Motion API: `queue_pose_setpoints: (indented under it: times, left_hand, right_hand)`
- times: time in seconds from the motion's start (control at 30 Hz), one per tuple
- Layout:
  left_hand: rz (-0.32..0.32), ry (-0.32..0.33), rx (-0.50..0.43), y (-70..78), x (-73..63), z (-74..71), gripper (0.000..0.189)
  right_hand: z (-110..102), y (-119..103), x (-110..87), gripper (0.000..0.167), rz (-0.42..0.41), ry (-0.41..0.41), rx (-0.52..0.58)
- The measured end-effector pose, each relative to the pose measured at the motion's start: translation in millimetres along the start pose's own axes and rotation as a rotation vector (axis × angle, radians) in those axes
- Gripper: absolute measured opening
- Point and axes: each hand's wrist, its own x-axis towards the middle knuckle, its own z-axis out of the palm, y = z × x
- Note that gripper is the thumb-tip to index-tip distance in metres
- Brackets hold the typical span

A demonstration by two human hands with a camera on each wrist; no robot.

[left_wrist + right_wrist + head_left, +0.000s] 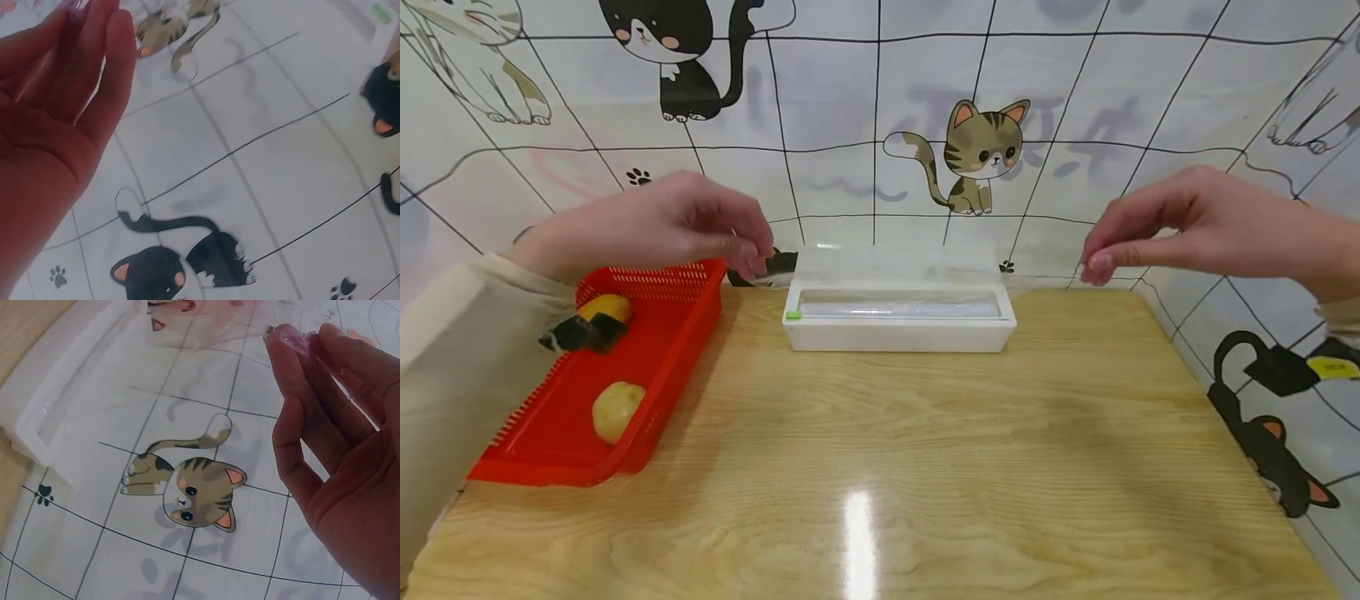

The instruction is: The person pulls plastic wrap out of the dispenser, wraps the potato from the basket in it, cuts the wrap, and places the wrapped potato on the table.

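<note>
In the head view my left hand (711, 225) and right hand (1195, 225) are raised wide apart, either side of a white plastic wrap dispenser (895, 337). The dispenser's clear lid (898, 265) stands up, and a roll of plastic wrap (898, 309) lies inside. My right hand pinches a clear bit of plastic wrap (295, 342) between thumb and fingers, seen in the right wrist view. My left fingertips pinch clear, shiny film too; its glint shows at the top of the left wrist view. The film's full extent is too transparent to make out.
A red plastic basket (658, 400) stands at the left of the wooden table (925, 467). In it lie a peeled-looking potato (617, 412) and a yellow, rounded item (606, 308), partly behind my left wrist strap. A cat-print sheet (835, 100) hangs behind.
</note>
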Motion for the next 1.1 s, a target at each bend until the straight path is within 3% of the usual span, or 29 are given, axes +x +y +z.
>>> queue_pose_setpoints:
  times: [0.17, 0.37, 0.47, 0.67, 0.87, 0.97, 1.1]
  left_hand:
    - [0.122, -0.116, -0.141, -6.0, -11.9, 25.0, 0.014]
    - [0.128, -0.238, -0.279, -5.4, -28.2, 46.6, 0.017]
    - [0.166, -0.302, -0.362, -7.9, -33.2, 61.6, 0.019]
    - [0.145, -0.426, -0.448, -17.8, -39.2, 104.1, 0.012]
    - [0.128, -0.464, -0.395, -37.3, -38.3, 153.5, 0.013]
    - [0.116, -0.440, -0.289, -45.6, -36.6, 175.0, 0.023]
    - [0.109, -0.398, -0.142, -55.5, -33.6, 198.5, 0.029]
  right_hand:
    - [27, -4, -15.3, 0.030, -0.074, -0.118, 0.129]
    - [53, -5, -27.9, 0.034, -0.192, -0.228, 0.351]
    - [67, -2, -31.6, 0.035, -0.249, -0.282, 0.478]
    - [106, 6, -38.1, 0.030, -0.254, -0.367, 0.620]
    - [152, 19, -45.9, 0.016, -0.157, -0.431, 0.686]
    - [175, 26, -49.0, 0.011, -0.132, -0.441, 0.703]
    - [200, 32, -52.9, 0.008, -0.124, -0.416, 0.628]
